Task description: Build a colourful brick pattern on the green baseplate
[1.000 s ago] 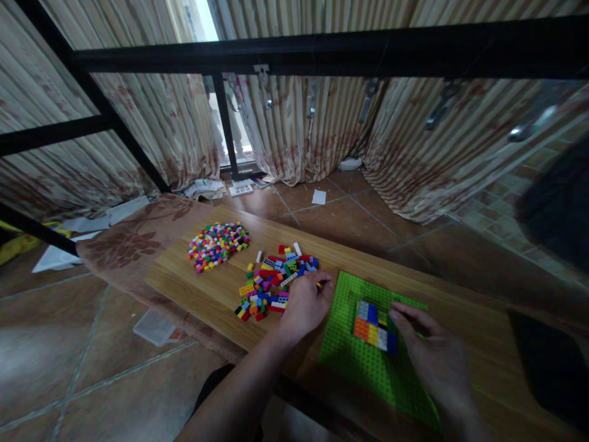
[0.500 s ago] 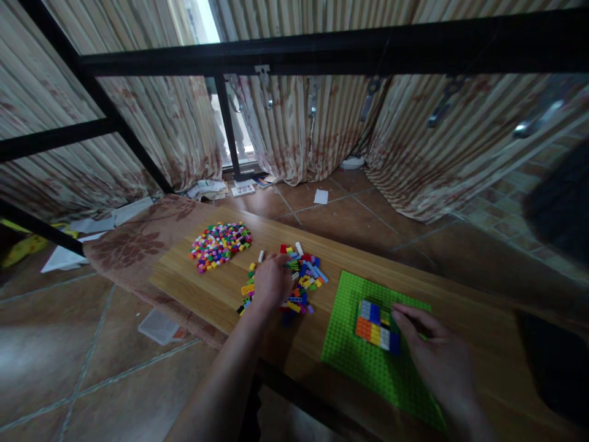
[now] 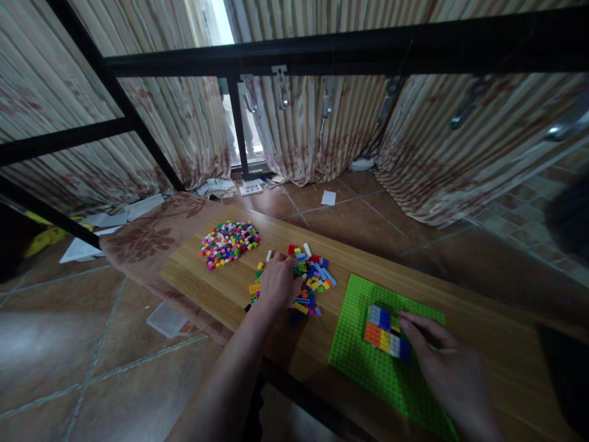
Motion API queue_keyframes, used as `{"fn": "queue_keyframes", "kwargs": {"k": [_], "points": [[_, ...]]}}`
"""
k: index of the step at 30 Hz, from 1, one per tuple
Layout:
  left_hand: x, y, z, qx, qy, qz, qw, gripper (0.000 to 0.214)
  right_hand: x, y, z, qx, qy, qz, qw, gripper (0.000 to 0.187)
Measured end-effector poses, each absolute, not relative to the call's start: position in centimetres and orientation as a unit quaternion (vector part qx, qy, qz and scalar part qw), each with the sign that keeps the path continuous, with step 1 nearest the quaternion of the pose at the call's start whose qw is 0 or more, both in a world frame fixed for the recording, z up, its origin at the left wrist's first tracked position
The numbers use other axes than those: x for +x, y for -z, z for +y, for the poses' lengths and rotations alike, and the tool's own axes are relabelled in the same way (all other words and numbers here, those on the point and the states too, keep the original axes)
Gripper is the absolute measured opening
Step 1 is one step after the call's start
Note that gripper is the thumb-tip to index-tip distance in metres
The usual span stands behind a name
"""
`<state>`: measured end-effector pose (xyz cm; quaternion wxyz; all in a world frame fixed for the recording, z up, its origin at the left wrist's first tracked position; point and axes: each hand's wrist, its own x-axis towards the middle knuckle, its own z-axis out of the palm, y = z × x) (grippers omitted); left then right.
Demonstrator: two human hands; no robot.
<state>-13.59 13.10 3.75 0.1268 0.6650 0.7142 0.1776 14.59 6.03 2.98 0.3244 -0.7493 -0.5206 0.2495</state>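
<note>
My left hand (image 3: 278, 282) reaches over a loose pile of mixed toy bricks (image 3: 317, 276) on the wooden table. Its fingers bend down among the bricks, and the fingertips are hidden behind the back of the hand. On a green studded baseplate (image 3: 352, 344) lies a small block of joined bricks (image 3: 380, 334) in grey, blue, orange, yellow and white. At the block's right edge is my right hand (image 3: 444, 356), thumb and forefinger pinched together. Whatever may be between those fingertips is too small and dark to make out.
Farther left on the wooden tabletop (image 3: 202, 258) sits a heap of tiny multicoloured bricks (image 3: 230, 244). A dark flat object (image 3: 564, 368) lies at the right end. A black metal frame bar (image 3: 322, 55) with hooks crosses in front of the curtains. A clear plastic box (image 3: 165, 319) stands on the floor.
The whole view has shifted slightly, so everything appears a little farther right. Both hands keep nearly the same places over the pile and beside the joined bricks.
</note>
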Motion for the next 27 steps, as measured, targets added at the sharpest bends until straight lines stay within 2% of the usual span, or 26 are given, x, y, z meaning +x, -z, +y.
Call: {"fn": "queue_keyframes", "kwargs": {"k": [8, 18, 24, 27], "points": [[-14.0, -3.1, 13.2, 0.663, -0.188, 0.714, 0.124, 0.015, 14.5, -2.8, 6.2, -0.739, -0.239, -0.535, 0.332, 0.042], [-14.2, -3.6, 13.4, 0.663, -0.231, 0.698, 0.138, 0.030, 14.4, -2.7, 6.1, -0.735, -0.267, -0.523, 0.339, 0.045], [-14.6, -3.8, 13.7, 0.640, -0.328, 0.655, 0.233, 0.033, 14.0, -2.8, 6.2, -0.720, -0.273, -0.527, 0.361, 0.043], [-14.7, -4.4, 13.6, 0.595, -0.430, 0.560, 0.384, 0.032, 13.7, -3.1, 6.1, -0.705, -0.271, -0.523, 0.394, 0.037]]}}
